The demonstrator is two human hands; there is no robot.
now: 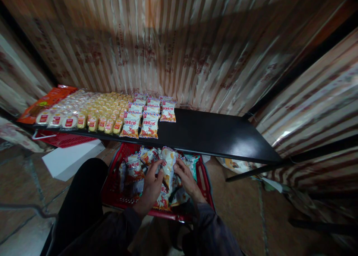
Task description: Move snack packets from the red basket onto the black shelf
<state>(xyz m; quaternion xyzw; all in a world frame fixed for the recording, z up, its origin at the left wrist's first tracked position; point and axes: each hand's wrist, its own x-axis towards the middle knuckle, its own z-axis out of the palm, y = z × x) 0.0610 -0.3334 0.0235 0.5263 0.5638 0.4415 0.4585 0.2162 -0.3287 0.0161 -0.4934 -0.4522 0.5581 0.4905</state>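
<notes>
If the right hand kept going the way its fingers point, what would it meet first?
The right hand points up-left into the red basket. It would first meet the upright snack packet that both hands already touch, probably before the left hand; depth is unclear.

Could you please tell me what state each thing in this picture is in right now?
Left hand: in the basket, gripping snack packets.
Right hand: on the same packets.
Snack packets: sealed, heaped loosely.
Red basket: on the floor, partly filled.
Black shelf: packets in rows at its left end.

Both hands — left hand (151, 186), right hand (187, 181) — on snack packets (167, 162), red basket (111, 196), black shelf (218, 134)
</notes>
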